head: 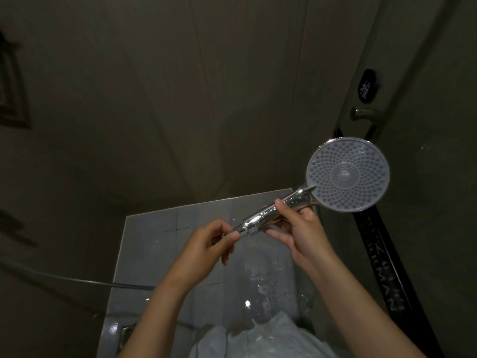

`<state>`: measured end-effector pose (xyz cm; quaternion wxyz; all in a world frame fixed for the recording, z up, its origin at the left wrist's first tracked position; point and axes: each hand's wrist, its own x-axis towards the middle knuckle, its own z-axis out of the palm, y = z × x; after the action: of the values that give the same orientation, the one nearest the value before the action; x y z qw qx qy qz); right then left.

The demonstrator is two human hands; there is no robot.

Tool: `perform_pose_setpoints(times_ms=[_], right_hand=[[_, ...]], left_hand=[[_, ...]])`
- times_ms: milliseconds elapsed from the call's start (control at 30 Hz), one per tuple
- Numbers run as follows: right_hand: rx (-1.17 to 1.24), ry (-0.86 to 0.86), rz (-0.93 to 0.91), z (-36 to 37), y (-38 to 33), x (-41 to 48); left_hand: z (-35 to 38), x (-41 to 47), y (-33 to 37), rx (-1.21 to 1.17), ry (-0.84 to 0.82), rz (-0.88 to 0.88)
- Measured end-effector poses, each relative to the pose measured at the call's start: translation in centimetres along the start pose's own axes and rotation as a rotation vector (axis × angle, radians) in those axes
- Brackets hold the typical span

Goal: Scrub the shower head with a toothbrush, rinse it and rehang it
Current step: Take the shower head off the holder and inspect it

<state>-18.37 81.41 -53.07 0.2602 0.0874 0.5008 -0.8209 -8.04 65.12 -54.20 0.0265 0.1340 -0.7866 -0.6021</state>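
Observation:
A chrome shower head [347, 174] with a round grey nozzle face turned toward me is held up at the right of the view. My right hand [300, 228] grips its wet chrome handle [268, 215] from below, with the thumb on top. My left hand [211, 241] pinches the threaded lower end of the handle between thumb and fingers. No hose is joined to that end. No toothbrush is in view.
A wet grey tiled floor [160, 244] lies below, with a floor drain [126, 332] at the lower left. A dark hose [77, 280] runs in from the left. A glass door with a handle [364, 115] and a dark strip [382, 267] stands at the right.

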Motion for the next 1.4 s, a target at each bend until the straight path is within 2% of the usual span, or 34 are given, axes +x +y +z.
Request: perform_pose_setpoints(times_ms=[200, 433, 667, 800, 1033, 1167, 1300, 1400], right_hand=[[-0.005, 0.014, -0.014, -0.1, 0.0, -0.1], [-0.034, -0.009, -0.021, 0.1, 0.2, -0.2], [-0.029, -0.003, -0.021, -0.1, 0.4, 0.1], [-0.036, -0.002, -0.025, -0.2, 0.4, 0.1], [-0.039, -0.002, -0.025, -0.2, 0.3, 0.0], [-0.039, -0.016, -0.013, -0.2, 0.7, -0.1], [-0.037, -0.013, -0.009, -0.2, 0.7, 0.0], [-0.035, -0.006, -0.008, -0.3, 0.6, 0.0]], left_hand=[[0.4, -0.1, 0.5, 0.091, -0.017, -0.040], [0.1, 0.0, 0.1, -0.033, -0.005, -0.090], [0.0, -0.1, -0.3, -0.021, 0.043, -0.007], [-0.1, -0.1, -0.7, -0.007, -0.027, -0.042], [0.1, -0.3, -0.3, 0.025, -0.029, -0.123], [0.1, -0.1, 0.0, -0.044, -0.003, -0.108], [0.3, -0.1, 0.1, -0.013, 0.060, -0.071], [0.1, 0.0, 0.1, -0.014, 0.038, -0.065]])
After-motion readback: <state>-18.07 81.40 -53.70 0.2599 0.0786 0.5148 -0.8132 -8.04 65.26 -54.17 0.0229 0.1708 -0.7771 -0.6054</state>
